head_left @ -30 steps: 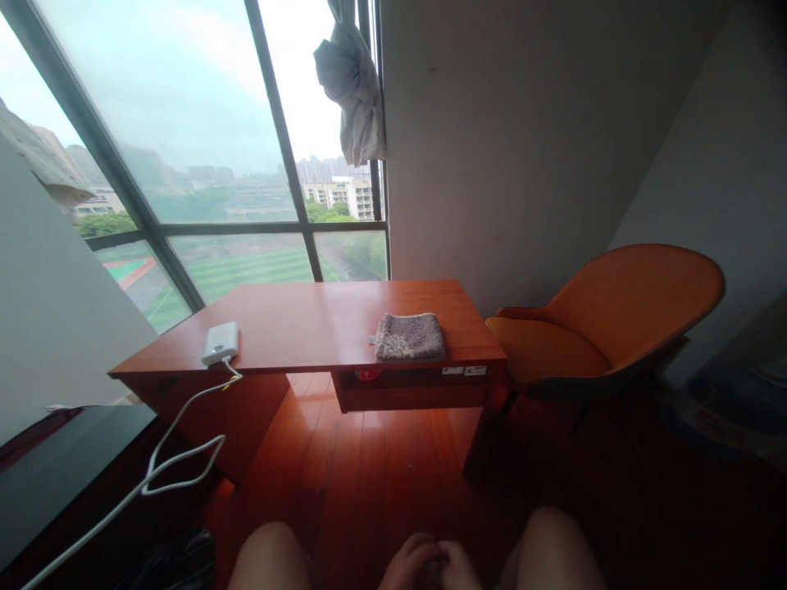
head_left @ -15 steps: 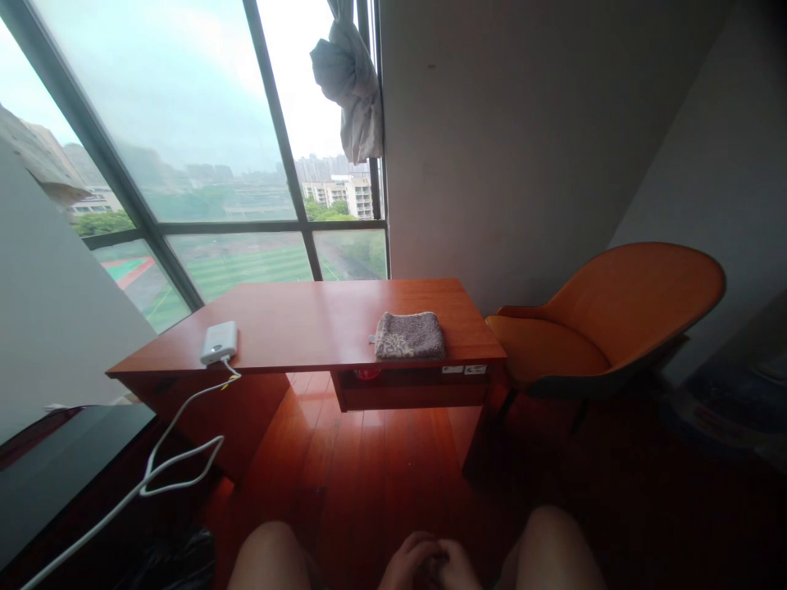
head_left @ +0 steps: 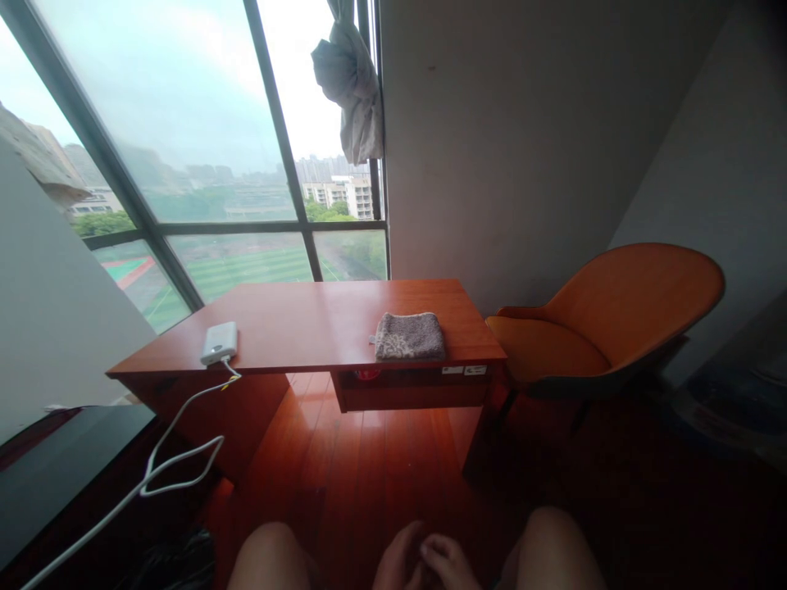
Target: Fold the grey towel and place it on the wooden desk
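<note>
At the bottom of the view, my left hand (head_left: 399,559) and my right hand (head_left: 448,560) meet between my bare knees. The left fingers stretch forward and lean inward. Beside them the right fingers are loosely bent, their tips close to or touching the left hand. Nothing shows in either hand, though the lower parts are cut off by the frame. Beyond them stands a reddish wooden desk (head_left: 295,328). A folded grey-brown patterned towel (head_left: 410,337) lies near its front edge, and a white power bank (head_left: 220,342) with a white cable (head_left: 184,410) plugged in rests at the left.
An orange chair (head_left: 639,311) stands right of the desk. A shelf under the desktop holds a red item (head_left: 369,374) and small white items (head_left: 464,370). A dark glossy surface (head_left: 67,467) is at left, the cable crossing it. Large windows (head_left: 184,106) rise behind the desk.
My hands have loosened from a clasp: the left fingers now reach forward more, and the right fingers lie apart from over them. Desk, towel and power bank stay put.
</note>
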The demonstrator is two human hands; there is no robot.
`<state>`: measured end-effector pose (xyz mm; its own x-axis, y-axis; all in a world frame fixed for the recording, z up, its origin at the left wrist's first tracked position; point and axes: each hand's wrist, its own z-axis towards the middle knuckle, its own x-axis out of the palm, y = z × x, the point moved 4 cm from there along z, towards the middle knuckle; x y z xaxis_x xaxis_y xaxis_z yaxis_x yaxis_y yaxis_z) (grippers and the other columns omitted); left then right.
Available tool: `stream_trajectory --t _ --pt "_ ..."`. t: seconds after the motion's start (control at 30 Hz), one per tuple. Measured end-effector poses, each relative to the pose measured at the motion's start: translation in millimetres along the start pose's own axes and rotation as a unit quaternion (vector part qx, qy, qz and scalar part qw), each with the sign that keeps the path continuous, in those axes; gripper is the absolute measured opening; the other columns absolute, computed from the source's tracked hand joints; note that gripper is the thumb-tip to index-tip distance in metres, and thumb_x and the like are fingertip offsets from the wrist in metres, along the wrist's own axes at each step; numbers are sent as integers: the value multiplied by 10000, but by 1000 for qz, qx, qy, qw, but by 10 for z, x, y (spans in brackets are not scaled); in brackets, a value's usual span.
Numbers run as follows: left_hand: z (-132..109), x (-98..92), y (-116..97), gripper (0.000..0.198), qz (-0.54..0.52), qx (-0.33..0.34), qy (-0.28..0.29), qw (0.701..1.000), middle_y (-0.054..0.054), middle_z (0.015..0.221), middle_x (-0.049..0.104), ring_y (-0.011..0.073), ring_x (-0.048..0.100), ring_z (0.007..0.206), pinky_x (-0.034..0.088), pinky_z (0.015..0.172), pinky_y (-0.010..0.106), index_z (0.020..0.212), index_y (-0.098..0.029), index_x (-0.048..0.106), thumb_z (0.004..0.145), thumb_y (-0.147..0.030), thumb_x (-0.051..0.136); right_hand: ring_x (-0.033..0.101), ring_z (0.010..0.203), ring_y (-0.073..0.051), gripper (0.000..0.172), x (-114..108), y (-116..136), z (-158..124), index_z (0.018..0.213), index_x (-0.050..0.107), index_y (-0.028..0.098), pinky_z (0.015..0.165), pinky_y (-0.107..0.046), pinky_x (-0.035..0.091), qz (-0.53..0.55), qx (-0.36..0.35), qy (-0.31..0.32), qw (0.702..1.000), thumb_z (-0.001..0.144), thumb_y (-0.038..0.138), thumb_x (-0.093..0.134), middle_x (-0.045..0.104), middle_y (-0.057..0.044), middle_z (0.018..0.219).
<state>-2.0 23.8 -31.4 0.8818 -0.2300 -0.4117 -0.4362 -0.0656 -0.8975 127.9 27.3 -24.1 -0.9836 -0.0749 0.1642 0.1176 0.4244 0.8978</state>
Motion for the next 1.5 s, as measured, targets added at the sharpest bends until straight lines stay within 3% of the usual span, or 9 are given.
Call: stream_trajectory --t 0.1,0.2,0.5,0.67,0.83,0.97,1.13,1.37,1.5 --pt "5 -13 125 424 34 -79 -28 996 111 1167 681 274 605 1103 456 1000 377 1108 -200 669 728 -370 589 563 597 -164 485 3 7 -17 618 612 198 583 -293 430 12 7 14 1000 485 653 714 598 5 593" --pt "-14 -41 100 409 57 -103 -18 993 116 1125 695 273 607 1074 455 975 366 1063 -178 689 760 -415 551 598 661 -190 491 -22 -24 -15 668 658 197 607 -302 452 8 3 -4 1000 484 647 725 653 -20 658" --pt "-54 -83 -97 357 17 -103 21 994 80 972 720 261 612 977 463 880 331 907 -193 707 802 -469 505 633 868 -299 463 -76 25 -49 751 713 178 727 -382 477 -50 -2 -40 998 530 585 699 725 -108 852" --pt "-50 -84 -68 416 11 -90 -6 996 69 888 706 244 606 904 462 837 316 854 -173 696 802 -533 496 633 908 -314 489 -78 58 -79 768 714 180 709 -381 479 -42 6 -48 998 518 601 705 727 -116 889" --pt "-20 -50 -132 510 -62 -82 27 994 40 718 666 210 593 773 449 692 275 734 -150 674 742 -640 535 630 748 -256 485 -65 60 -67 697 701 188 682 -364 481 -23 -8 -42 999 475 618 739 698 -67 732" --pt "10 -24 -154 620 -166 -105 35 980 22 612 621 177 554 656 417 626 270 656 -142 658 592 -757 604 612 630 -226 460 -35 97 -69 657 691 193 618 -355 474 -4 -21 -14 1000 486 616 744 664 -40 638" --pt "6 9 -120 597 -231 -144 47 961 15 574 616 156 538 601 409 581 263 646 -142 678 534 -729 678 608 603 -201 419 -25 58 -57 664 689 186 596 -331 460 22 -23 -1 999 504 565 769 664 -30 616" --pt "-8 3 -217 608 -208 -116 32 971 -1 588 586 147 531 610 416 600 263 653 -149 653 581 -753 624 610 585 -192 463 -14 37 -28 669 678 180 589 -321 453 16 -15 5 1000 506 608 749 660 -26 597" --pt "-7 25 -129 578 -159 -113 12 981 -7 633 573 160 532 670 421 627 257 674 -165 633 635 -739 584 621 583 -199 536 -27 21 -22 674 675 178 577 -321 447 7 14 -18 1000 457 664 740 666 -31 600"
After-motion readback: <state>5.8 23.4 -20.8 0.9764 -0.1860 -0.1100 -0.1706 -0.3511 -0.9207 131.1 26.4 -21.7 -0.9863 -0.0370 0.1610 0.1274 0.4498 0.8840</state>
